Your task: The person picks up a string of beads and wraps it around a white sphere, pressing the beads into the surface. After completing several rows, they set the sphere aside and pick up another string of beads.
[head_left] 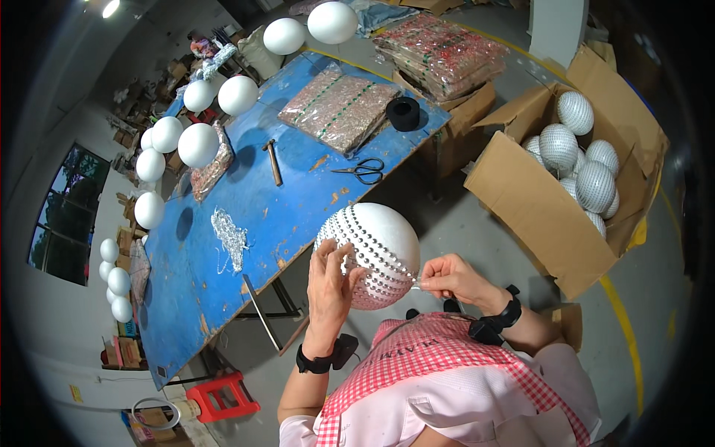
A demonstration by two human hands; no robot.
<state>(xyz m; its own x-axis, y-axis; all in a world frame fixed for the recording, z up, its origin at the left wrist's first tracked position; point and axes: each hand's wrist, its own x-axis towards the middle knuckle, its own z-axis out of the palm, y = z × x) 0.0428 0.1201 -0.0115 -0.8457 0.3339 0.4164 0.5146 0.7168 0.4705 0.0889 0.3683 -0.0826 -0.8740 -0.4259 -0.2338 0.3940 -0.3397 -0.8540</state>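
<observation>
- Currently, the beaded ball is outside the blue table's near edge; gray floor separates table from carton.
- Left hand: fingers curved over ball, grip unclear.
- Right hand: fingertips pinching strand at ball's right.

So it's a smooth white ball, big and round, about half done up in silver bead strands. The rows curve around the left and lower sides, with white showing between them, while the top right is bare and the underside looks pinkish. It's held up off the table, beaded side angled down toward the wearer. Left hand has spread fingers against the beaded left side; right hand is pinched shut right by the lower right edge, where the beads meet the fingertips.
</observation>
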